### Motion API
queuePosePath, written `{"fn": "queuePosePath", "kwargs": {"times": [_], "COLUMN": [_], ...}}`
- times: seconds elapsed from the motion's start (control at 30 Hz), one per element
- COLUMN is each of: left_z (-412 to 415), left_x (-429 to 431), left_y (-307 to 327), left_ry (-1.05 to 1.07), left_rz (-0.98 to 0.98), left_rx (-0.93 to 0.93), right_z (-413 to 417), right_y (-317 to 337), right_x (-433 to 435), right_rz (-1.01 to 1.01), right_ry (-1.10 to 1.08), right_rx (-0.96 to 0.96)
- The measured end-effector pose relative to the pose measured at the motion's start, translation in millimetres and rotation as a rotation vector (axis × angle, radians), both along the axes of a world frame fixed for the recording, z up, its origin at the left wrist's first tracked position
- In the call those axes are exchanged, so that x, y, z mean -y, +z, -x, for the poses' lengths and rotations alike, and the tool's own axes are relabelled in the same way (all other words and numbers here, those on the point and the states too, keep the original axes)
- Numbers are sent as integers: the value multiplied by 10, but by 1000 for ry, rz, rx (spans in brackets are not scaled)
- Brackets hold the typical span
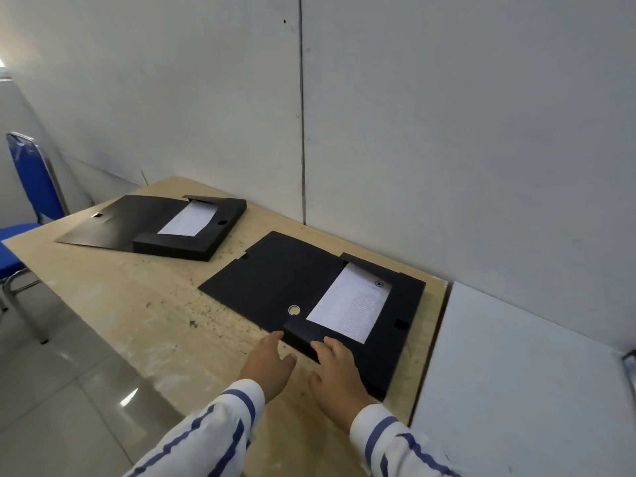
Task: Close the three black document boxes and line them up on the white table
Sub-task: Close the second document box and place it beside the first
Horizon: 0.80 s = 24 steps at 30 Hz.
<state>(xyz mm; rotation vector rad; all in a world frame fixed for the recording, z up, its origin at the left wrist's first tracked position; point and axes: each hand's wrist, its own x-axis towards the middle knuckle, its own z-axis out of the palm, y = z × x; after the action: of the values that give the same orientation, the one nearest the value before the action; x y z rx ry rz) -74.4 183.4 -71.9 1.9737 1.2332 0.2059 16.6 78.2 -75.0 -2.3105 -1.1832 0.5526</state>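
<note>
Two black document boxes lie open on a stained beige table (pixel 144 304), each with white paper inside. The near box (pixel 406 311) has its lid (pixel 275 284) flat to the left. My left hand (pixel 270 366) hovers at the box's near left corner, fingers apart, holding nothing. My right hand (pixel 339 373) rests with spread fingers on the box's near wall. The far box (pixel 206 235) sits at the back left with its lid (pixel 117 223) spread out. The white table (pixel 516 390) is to the right; a dark object (pixel 629 368) shows at its right edge.
A grey wall (pixel 447 132) runs right behind both tables. A blue chair (pixel 24 215) stands at the left end of the beige table, over a glossy tiled floor (pixel 62 390). Striped sleeves cover both forearms.
</note>
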Motion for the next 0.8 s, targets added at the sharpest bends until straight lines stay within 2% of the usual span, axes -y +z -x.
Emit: {"fn": "queuePosePath", "kwargs": {"times": [0.23,0.43,0.8], "left_z": [-173,-220,-157], "left_x": [-660,-1271,-2455], "left_y": [-115,-179,-394], "left_ry": [36,49,-1], "left_rz": [78,94,-23], "left_rx": [-4,-84,-258], "right_z": [-308,-411,-321], "right_y": [-75,-214,-430], "right_x": [-564,-868,-1147], "right_rz": [143,229,393], "right_ry": [106,136,-16], "right_rx": [44,108,208]}}
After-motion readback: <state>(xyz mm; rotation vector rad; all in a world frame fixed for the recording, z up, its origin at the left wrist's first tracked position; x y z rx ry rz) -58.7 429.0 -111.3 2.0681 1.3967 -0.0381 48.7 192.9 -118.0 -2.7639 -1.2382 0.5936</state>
